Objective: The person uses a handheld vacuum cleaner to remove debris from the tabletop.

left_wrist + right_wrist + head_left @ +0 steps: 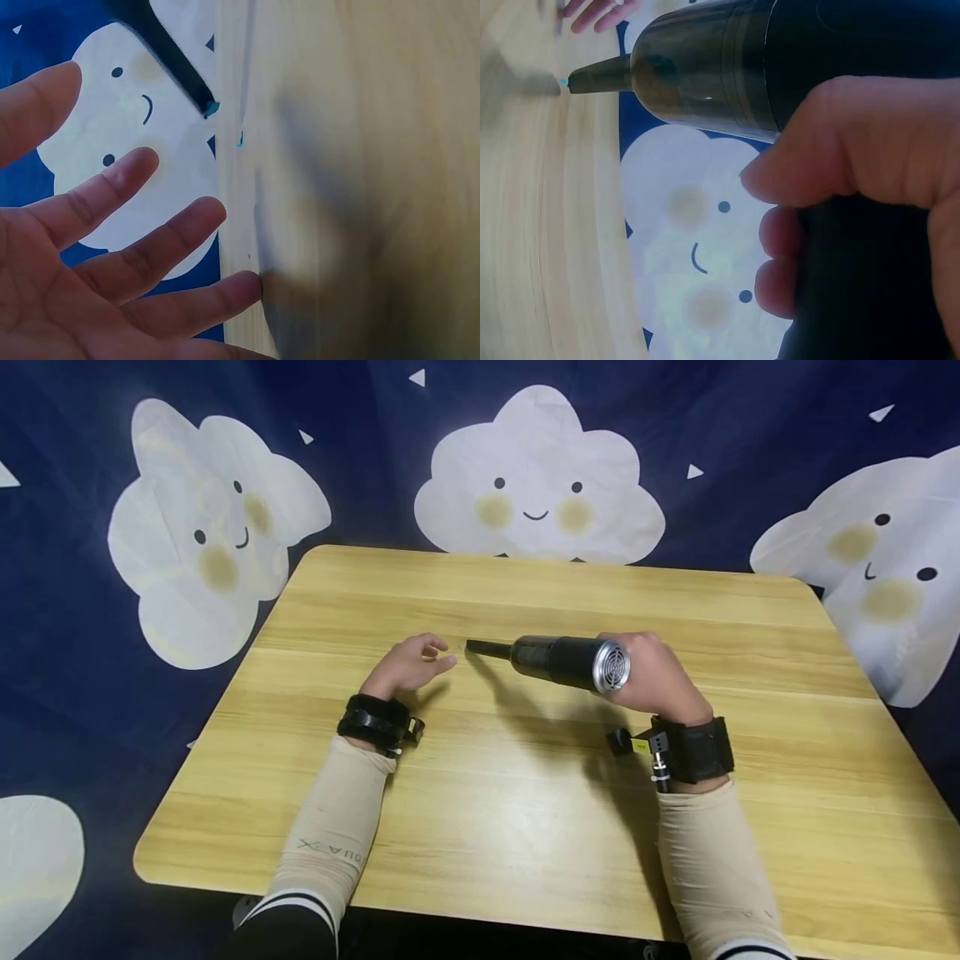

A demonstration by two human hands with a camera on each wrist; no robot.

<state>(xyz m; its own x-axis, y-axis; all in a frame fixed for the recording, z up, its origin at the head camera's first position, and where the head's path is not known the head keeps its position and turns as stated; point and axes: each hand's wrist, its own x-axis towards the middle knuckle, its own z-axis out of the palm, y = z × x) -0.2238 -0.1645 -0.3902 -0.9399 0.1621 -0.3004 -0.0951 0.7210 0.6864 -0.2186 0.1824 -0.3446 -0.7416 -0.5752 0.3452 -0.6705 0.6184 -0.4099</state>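
Note:
A black handheld vacuum cleaner (566,662) with a smoky see-through front is gripped by my right hand (654,675), thumb and fingers curled round its body in the right wrist view. Its narrow nozzle (600,76) points left and down towards the table. At the nozzle's tip shows a tiny teal bit (213,107); another small teal speck (241,139) lies on the wood. Just left of the nozzle, my left hand (411,662) hovers over the table with spread, relaxed fingers and nothing in it. Whether the tip touches the table I cannot tell.
The light wooden table (480,827) has rounded corners and spreads out around both hands. Behind it hangs a dark blue cloth (367,468) printed with smiling white clouds. Each wrist wears a black strap with a small camera.

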